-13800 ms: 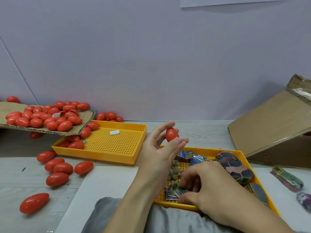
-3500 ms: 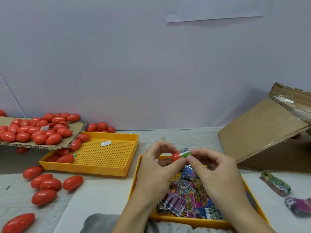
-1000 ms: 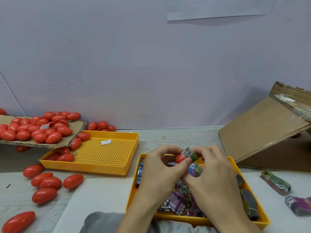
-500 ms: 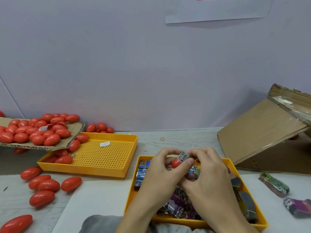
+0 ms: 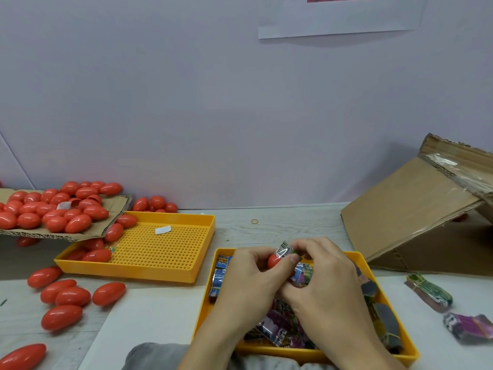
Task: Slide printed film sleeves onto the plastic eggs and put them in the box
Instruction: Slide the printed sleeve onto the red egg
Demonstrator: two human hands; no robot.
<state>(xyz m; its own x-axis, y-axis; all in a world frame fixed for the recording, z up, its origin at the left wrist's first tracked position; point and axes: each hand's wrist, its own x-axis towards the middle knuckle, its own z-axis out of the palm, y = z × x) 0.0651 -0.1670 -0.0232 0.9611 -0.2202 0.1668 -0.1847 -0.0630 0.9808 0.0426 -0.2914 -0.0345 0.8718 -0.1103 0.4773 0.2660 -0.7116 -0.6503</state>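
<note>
Both hands meet over the near yellow tray [image 5: 358, 259], at about 6 o'clock in the head view. L hand [image 5: 249, 283] pinches a red plastic egg [image 5: 274, 260] between thumb and fingers; only the egg's left end shows. R hand [image 5: 324, 279] has fingers curled round a printed film sleeve [image 5: 285, 248], which sits over the egg's right end, barcode patch facing up. How far the sleeve is on: can't tell, fingers cover it.

Near tray holds loose sleeves [image 5: 280, 327], mixed prints, blue ones stacked at its left wall.

Second yellow tray [image 5: 165, 252] at 9 o'clock from the hands, perforated floor, a few red eggs in its left corner and a small white slip [image 5: 163, 230] lying on it. Cardboard sheet [image 5: 117, 209] at 10 o'clock overhangs that tray, heaped w/ red eggs [image 5: 53, 209]. More eggs loose on the table [image 5: 293, 225] at 8 o'clock [image 5: 72, 296] and by the wall.

Cardboard box [image 5: 410, 212] at 2 o'clock, flap sloping down toward the table. Two sleeve bundles on the table at 3–4 o'clock: green [image 5: 429, 292] and purple [image 5: 469, 327], apart from each other. Small rubber band [image 5: 254, 221] at 12 o'clock beyond the near tray.
</note>
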